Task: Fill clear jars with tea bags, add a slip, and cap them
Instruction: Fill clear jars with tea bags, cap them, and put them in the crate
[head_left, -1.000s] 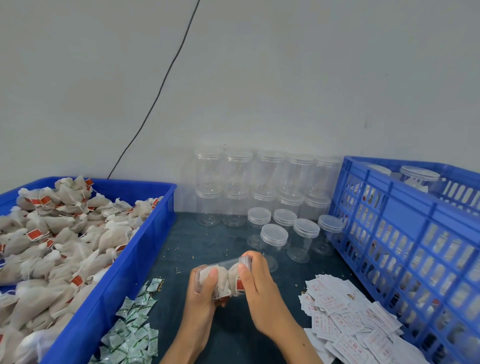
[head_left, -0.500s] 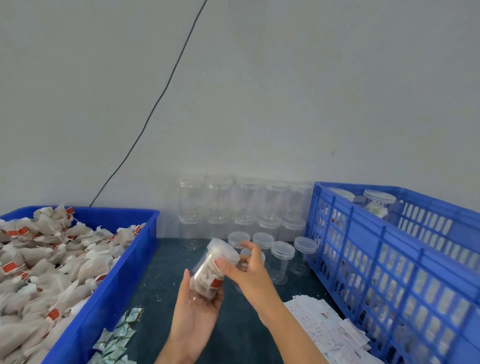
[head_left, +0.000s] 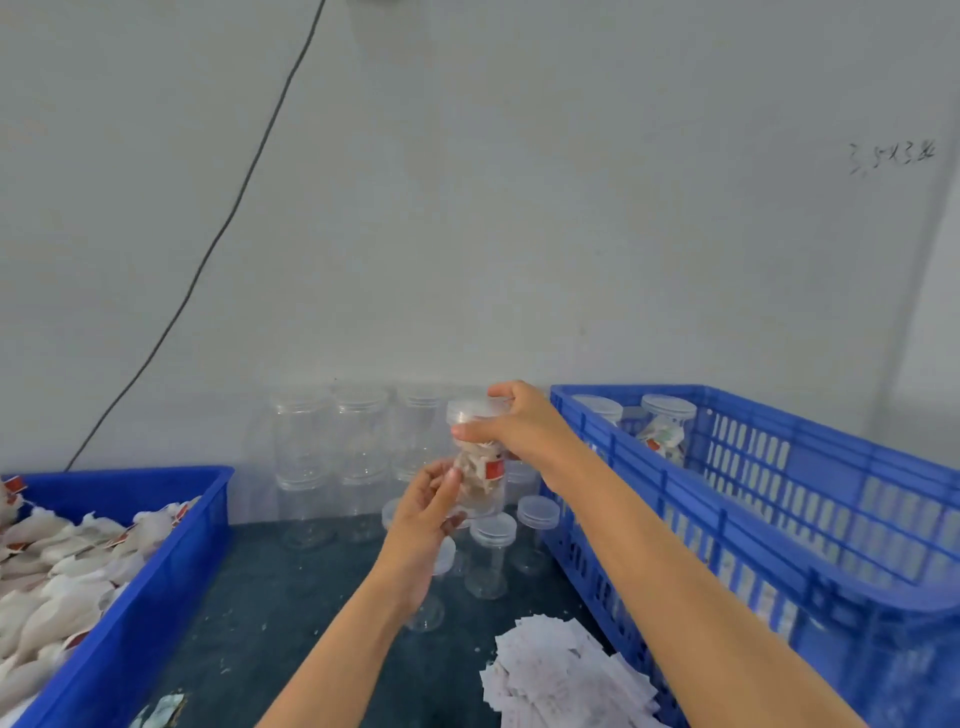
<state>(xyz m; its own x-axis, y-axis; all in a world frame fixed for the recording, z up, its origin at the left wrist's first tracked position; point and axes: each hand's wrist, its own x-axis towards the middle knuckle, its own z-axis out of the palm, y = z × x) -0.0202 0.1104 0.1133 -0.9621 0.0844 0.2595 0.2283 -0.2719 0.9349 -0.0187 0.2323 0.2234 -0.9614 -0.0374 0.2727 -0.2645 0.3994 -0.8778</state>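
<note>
A clear jar (head_left: 480, 475) packed with white tea bags and red tags is held upright in the air above the dark table. My right hand (head_left: 519, 423) grips its translucent cap (head_left: 475, 410) from the right. My left hand (head_left: 423, 512) holds the jar's lower body with fingers wrapped round its left side. Several capped empty jars (head_left: 491, 556) stand on the table below and behind the held jar. A pile of white printed slips (head_left: 556, 670) lies at the lower right of the table.
A blue bin (head_left: 130, 597) full of tea bags (head_left: 57, 561) sits at the left. A blue slatted crate (head_left: 753, 493) with filled capped jars (head_left: 665, 431) stands at the right. Stacked empty jars (head_left: 332, 452) line the wall. A small sachet (head_left: 161, 709) lies near the front edge.
Both hands have lifted the filled jar up and away from me, turning it from lying sideways to upright. My right hand now sits on the cap. The camera has tilted upward.
</note>
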